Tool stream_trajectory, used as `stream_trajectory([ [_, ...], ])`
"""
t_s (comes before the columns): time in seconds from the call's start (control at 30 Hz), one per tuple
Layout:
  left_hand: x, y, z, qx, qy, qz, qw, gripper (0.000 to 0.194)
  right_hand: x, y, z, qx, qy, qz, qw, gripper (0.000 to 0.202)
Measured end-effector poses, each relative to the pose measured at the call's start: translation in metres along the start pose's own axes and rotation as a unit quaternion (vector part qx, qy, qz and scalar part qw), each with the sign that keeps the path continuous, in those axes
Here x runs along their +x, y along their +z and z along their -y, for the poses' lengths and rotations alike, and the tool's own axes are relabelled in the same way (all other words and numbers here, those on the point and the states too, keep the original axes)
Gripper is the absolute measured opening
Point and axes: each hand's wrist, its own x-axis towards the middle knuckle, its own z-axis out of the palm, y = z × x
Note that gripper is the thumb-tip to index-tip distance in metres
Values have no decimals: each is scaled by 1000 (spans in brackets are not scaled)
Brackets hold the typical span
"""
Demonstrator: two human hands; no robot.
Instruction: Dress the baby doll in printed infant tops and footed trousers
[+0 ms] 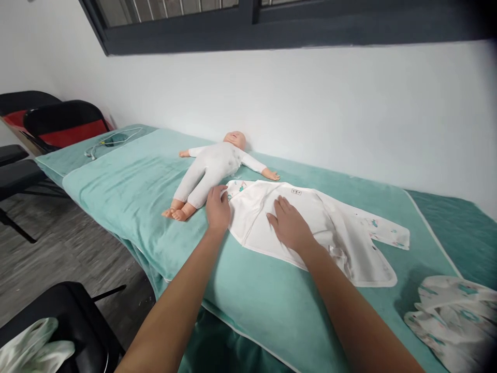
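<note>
Okay, both hands are at the white garment (267, 228), which lies spread on the green cover (128, 191) in the middle of the scene, just right of and nearer than the doll (215, 166). Left hand (218, 210) is at the garment's left edge, fingers bent, right by the printed patch there; can't tell if it's pinching fabric or only touching. Right hand (289, 223) is open, palm down on the garment's middle, fingers pointing far and a bit left, thumb out to the left, gripping nothing. Small label (296, 191) sits near the far edge, just beyond the right hand's fingertips. One printed sleeve (388, 231) runs out to the right; fabric is rumpled right of the right forearm. Doll is on its back in a white body suit, head at the far side by the wall (334, 109), feet toward near left, arms spread, bare hands and feet showing. Crumpled printed cloth (458, 316) is at the near right, apart from the garment. Thin cable (116, 139) lies at the far left end of the cover. Black and red chairs (73, 124) stand far left; a black seat (77, 321) at near left carries a pale green and white cloth (34, 347).
</note>
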Motion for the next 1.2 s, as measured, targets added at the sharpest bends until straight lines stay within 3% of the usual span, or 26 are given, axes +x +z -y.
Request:
stream_trajectory([
  [0.23,3,4,3,-22,5,-29,999,20,46,8,18,-10,4,-3,1000,61],
  [0.47,1,1,-3,4,-35,-70,997,18,53,10,22,1,25,-19,1000,59],
  [0.6,-3,-5,-5,-8,-63,-68,996,18,50,6,8,19,87,-7,996,68],
  [0.73,-10,-10,-10,-18,-65,-17,998,18,37,3,-22,14,118,-5,993,73],
  [0.83,-21,-16,-21,18,-3,35,999,20,23,2,-45,3,141,-11,990,75],
  [0.9,-33,-22,-30,61,109,93,988,20,17,3,-55,-4,151,-10,988,76],
  [0.97,-48,-29,-39,99,254,178,945,23,13,3,-58,-11,157,-9,987,77],
  [1.03,-61,-35,-44,117,349,250,896,28,12,3,-56,-18,164,-10,986,76],
  [1.1,-71,-39,-47,124,365,273,881,32,10,2,-53,-28,166,-10,986,75],
  [1.2,-75,-41,-46,127,338,261,895,38,1,-3,-50,-45,128,11,991,73],
])
